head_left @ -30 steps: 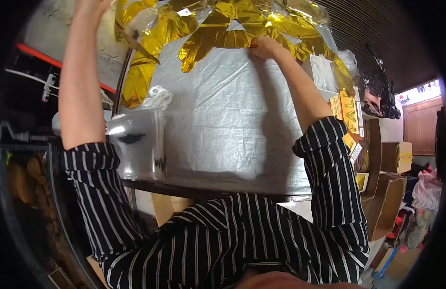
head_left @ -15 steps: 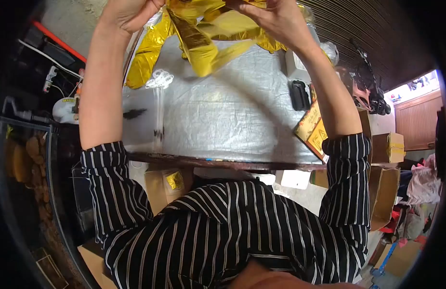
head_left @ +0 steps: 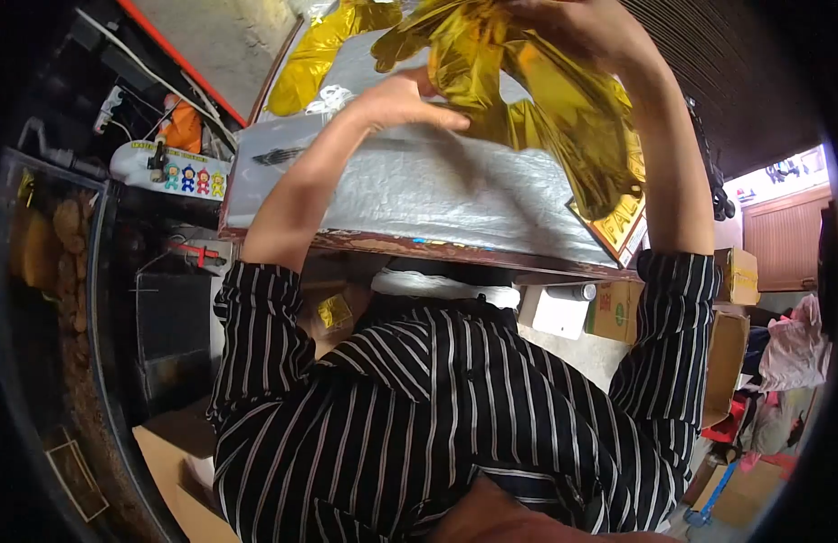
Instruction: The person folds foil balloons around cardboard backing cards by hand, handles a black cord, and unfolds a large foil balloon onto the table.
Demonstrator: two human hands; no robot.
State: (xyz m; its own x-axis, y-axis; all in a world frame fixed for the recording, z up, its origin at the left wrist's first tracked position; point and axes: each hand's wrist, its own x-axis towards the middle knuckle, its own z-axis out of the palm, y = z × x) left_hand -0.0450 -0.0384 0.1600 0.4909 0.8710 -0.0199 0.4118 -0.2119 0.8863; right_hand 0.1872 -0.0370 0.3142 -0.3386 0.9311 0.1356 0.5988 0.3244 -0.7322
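Note:
A crinkled sheet of gold foil (head_left: 573, 109) hangs from my right hand (head_left: 586, 27), whose fingers are partly cut off by the top edge of the view. My left hand (head_left: 405, 104) is just left of this foil, its thumb and fingers apart, with nothing visible between them. Below both hands lies the silver-covered table (head_left: 419, 195). More gold foil (head_left: 315, 68) rests on the table's far left part, near a small bundle of white rings (head_left: 331, 98). The hanging foil partly covers a yellow printed card (head_left: 618, 231) at the table's right corner.
A clear plastic sheet (head_left: 274, 163) lies on the table's left end. Left of the table are a white board with small figures (head_left: 179, 172) and a glass tank (head_left: 61, 271). Cardboard boxes (head_left: 722, 362) stand at the right, another box (head_left: 179, 480) at the lower left.
The gold foil has been lifted off the table and now hangs from my right hand. My left hand has come off the foil and moved right and down, its fingers apart.

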